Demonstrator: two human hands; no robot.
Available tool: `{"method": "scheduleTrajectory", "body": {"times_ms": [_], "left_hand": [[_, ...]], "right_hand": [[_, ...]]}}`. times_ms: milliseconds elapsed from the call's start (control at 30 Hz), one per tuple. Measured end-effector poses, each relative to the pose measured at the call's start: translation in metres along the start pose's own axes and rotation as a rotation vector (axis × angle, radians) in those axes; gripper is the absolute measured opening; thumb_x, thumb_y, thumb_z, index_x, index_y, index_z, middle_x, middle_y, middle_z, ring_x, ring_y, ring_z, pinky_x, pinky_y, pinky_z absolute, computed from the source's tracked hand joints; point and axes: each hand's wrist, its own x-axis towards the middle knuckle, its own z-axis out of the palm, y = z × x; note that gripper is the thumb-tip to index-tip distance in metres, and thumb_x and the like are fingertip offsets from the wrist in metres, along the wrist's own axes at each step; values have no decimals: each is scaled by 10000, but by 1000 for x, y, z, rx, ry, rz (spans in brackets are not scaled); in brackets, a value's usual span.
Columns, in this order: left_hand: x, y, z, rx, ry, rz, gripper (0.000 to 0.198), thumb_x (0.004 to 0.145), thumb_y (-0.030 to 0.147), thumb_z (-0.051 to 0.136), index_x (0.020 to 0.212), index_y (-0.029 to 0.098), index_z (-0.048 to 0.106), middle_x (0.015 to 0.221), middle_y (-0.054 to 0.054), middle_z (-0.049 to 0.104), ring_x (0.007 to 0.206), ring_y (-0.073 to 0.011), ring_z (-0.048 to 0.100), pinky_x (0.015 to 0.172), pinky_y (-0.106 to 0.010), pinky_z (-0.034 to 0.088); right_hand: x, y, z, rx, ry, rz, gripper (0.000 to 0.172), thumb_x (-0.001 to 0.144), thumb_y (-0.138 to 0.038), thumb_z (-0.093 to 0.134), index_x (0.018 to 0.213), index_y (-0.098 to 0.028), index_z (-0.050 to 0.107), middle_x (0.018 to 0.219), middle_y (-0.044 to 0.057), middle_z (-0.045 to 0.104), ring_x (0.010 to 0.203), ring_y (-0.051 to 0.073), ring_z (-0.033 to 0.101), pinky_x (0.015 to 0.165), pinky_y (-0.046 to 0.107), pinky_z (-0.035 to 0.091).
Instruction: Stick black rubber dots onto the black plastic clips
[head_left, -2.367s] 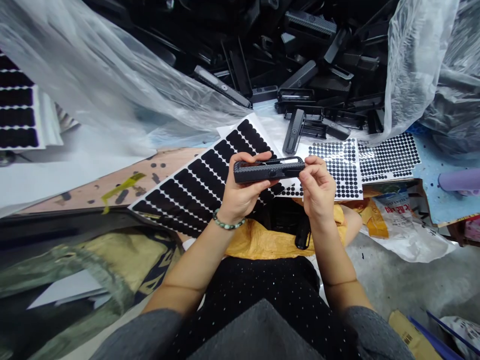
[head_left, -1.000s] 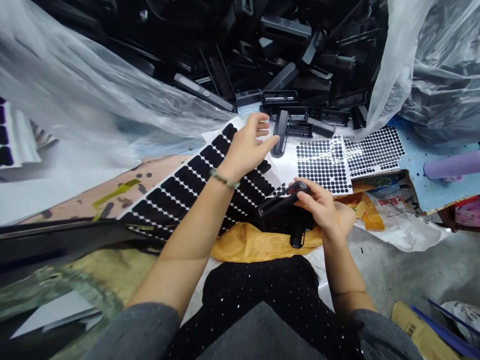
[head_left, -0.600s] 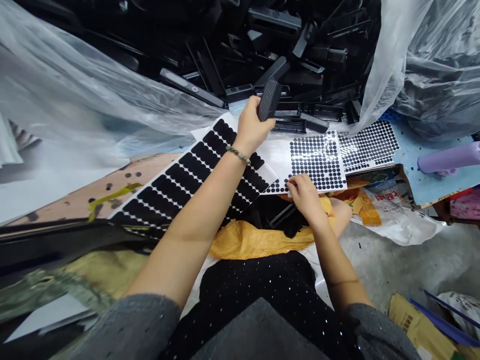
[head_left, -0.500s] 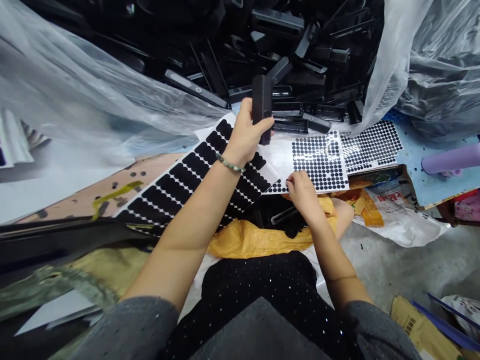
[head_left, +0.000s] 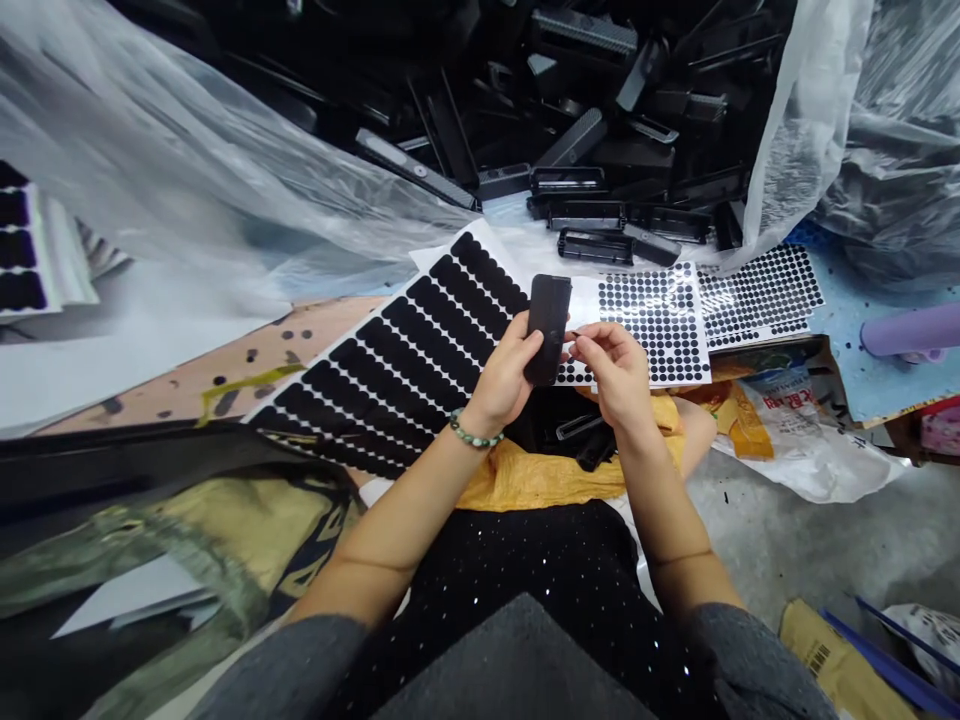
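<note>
My left hand (head_left: 501,378) grips a black plastic casing (head_left: 550,318), long and narrow, with the thumb lying across its face. Close by its right edge, my right hand (head_left: 621,372) pinches a small dark round sticker (head_left: 576,337) between thumb and fingertips; its outline is partly hidden. Under and beyond the right hand lies a white sheet of black dot stickers (head_left: 651,312). To the left, a slanted sheet of larger black stickers (head_left: 390,365) reaches from the table edge up towards the casings.
Many black plastic casings (head_left: 566,135) fill a clear plastic bag (head_left: 360,205) at the back. A second dot sheet (head_left: 757,298) and a purple cylinder (head_left: 911,320) are on the right. Yellow cloth-like sacking (head_left: 536,480) with more black parts is near my lap.
My left hand has brought the casing down and nearer to me, turning it. My right hand has risen from the dot sheet with a small dark sticker and met the casing's right edge.
</note>
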Motion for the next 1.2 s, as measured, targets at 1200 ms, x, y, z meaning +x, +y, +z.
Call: {"method": "scheduleTrajectory", "body": {"times_ms": [1200], "left_hand": [[5, 8, -36, -95, 106, 68, 485, 731, 294, 798, 1162, 294, 575, 1221, -18, 672, 1259, -216, 599, 1049, -351, 509]], "right_hand": [[15, 20, 3, -420, 51, -190, 158, 901, -358, 505, 804, -236, 530, 1069, 71, 552, 1042, 202, 574, 863, 377, 517]]}}
